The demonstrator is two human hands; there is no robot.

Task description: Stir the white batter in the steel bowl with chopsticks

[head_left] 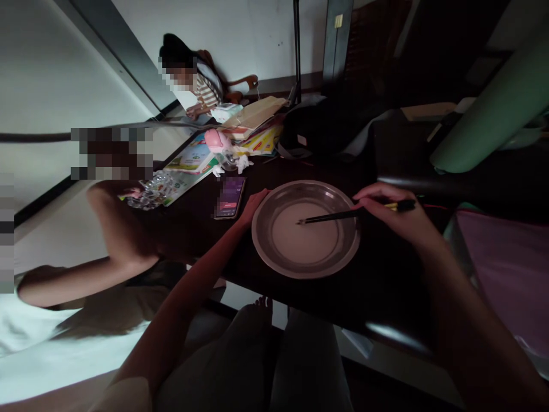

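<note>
A round, shallow metal dish (306, 270) sits on the dark table in front of me. My left hand (256, 207) holds its left rim, the fingers partly hidden behind the edge. Above the dish's right side, my right hand (388, 210) is closed around a pair of slim black chopsticks (332, 216) with gold bands near the back end. Their tips point left, over the middle of the dish. Whether the tips touch the bottom or pinch something small, I cannot make out. Left of the dish lies a phone (230, 197) with a lit screen.
Beside me on the left, another person's bent arm (124, 252) leans at the table, near clear crinkled plastic (152, 190). Books (253, 134), a pink-topped container (218, 141) and a black bag (317, 129) lie farther back. A green cylinder (484, 109) and a purple folder (506, 274) are at right.
</note>
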